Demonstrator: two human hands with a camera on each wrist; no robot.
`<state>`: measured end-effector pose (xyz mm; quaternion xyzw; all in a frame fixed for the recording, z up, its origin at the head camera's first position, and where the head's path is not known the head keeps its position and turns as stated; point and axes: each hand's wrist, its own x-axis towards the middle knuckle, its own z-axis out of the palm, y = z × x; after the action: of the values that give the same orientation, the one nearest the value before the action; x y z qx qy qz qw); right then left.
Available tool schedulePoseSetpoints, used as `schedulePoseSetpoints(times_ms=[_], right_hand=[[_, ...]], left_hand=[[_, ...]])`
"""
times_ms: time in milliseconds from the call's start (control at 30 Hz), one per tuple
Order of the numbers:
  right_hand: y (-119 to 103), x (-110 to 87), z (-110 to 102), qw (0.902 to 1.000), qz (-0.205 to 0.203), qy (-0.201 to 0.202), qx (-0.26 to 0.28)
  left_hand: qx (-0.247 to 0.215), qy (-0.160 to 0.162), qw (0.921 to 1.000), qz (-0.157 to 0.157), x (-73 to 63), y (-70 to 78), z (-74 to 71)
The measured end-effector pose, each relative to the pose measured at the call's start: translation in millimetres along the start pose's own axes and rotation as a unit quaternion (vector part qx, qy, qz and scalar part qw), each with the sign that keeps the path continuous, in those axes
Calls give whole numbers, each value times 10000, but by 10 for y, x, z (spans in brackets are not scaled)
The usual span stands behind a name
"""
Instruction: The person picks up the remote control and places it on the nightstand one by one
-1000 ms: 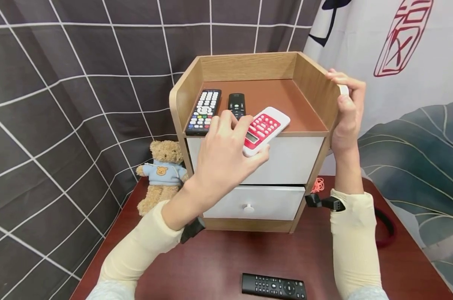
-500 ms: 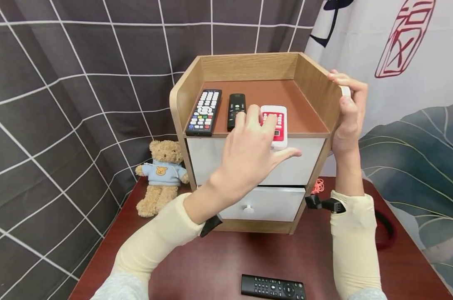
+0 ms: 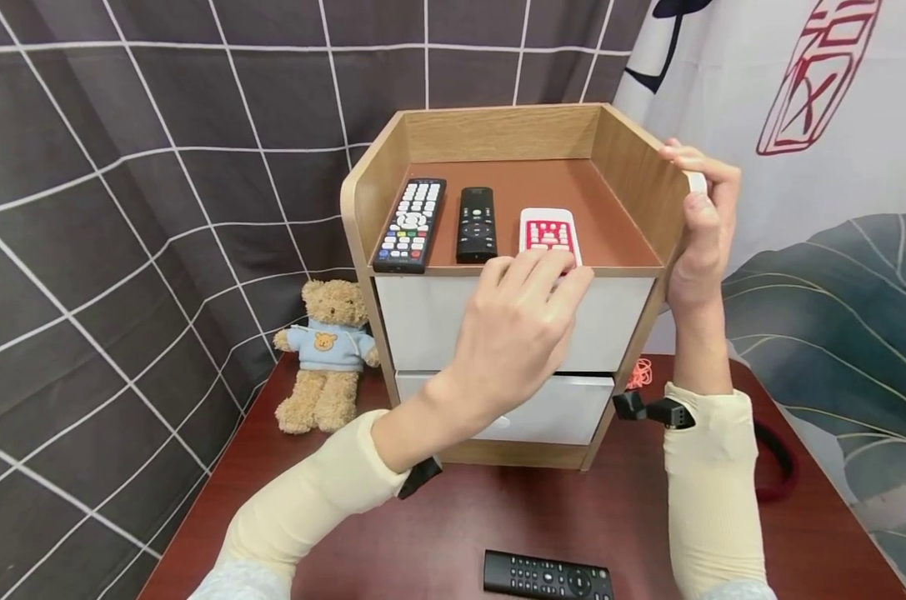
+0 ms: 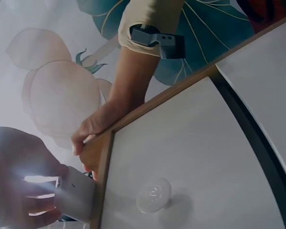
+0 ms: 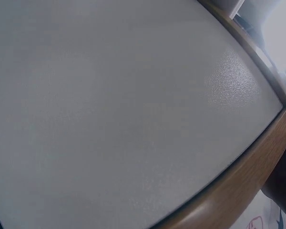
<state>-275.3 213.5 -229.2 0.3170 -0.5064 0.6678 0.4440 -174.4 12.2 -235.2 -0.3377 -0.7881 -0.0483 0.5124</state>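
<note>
My left hand (image 3: pixel 516 329) reaches over the cabinet's front edge with its fingers at the near end of a red and white calculator (image 3: pixel 548 229). In the left wrist view, those fingers (image 4: pixel 40 204) meet the calculator's pale end (image 4: pixel 78 193), and light shows between them. The calculator lies on the brown top, its near end covered by the hand. With thumb in front and fingers over the upper edge, my right hand (image 3: pixel 703 225) grips the wooden cabinet's right side panel (image 3: pixel 633 179). The right wrist view shows mainly a white drawer front (image 5: pixel 124 114).
Two remotes, a large one with white buttons (image 3: pixel 411 221) and a slim black one (image 3: pixel 477 225), lie left of the calculator. A teddy bear (image 3: pixel 328 354) leans beside the cabinet. Another black remote (image 3: pixel 546 575) lies on the table (image 3: pixel 437 533). Pink cord (image 3: pixel 638 373) sits behind the right wrist.
My left hand has moved right with the calculator, which has turned from slanted to nearly straight and lowered onto the top. The fingers have shifted to its near end. My right hand keeps its grip.
</note>
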Motion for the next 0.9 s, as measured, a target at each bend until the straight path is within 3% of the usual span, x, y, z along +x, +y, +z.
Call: schedulePoseSetpoints(times_ms=[167,467,533,600,700,767,833,900], right_hand=[[-6,1,9,10000,21,34,6],[-16,-26,-23,9999,94,44,-61],[-17,-22,-26,9999,107,35,-63],[-15,-22,-26,9999,100,25,-49],[-5,-25,-27,10000,39,-5,-50],[-1,-20,-29,10000,1,3,-40],[3,-12,-33,10000,-20,27,-29],[6,-4,-38,10000,-26,67,-4]], left_hand=[[145,-120,9997,124,10,-34,81],[-468,-749,9960,-106,5,-81,214],[-572,-700,9958,-135,-12,-80,236],[-740,-344,9967,-13,-39,-79,266],[-1153,510,9905,545,-129,-64,314],[-1328,1021,9784,1209,-234,-34,364],[-1412,1240,9637,1896,-373,23,426],[-1475,1207,9503,2462,-537,103,510]])
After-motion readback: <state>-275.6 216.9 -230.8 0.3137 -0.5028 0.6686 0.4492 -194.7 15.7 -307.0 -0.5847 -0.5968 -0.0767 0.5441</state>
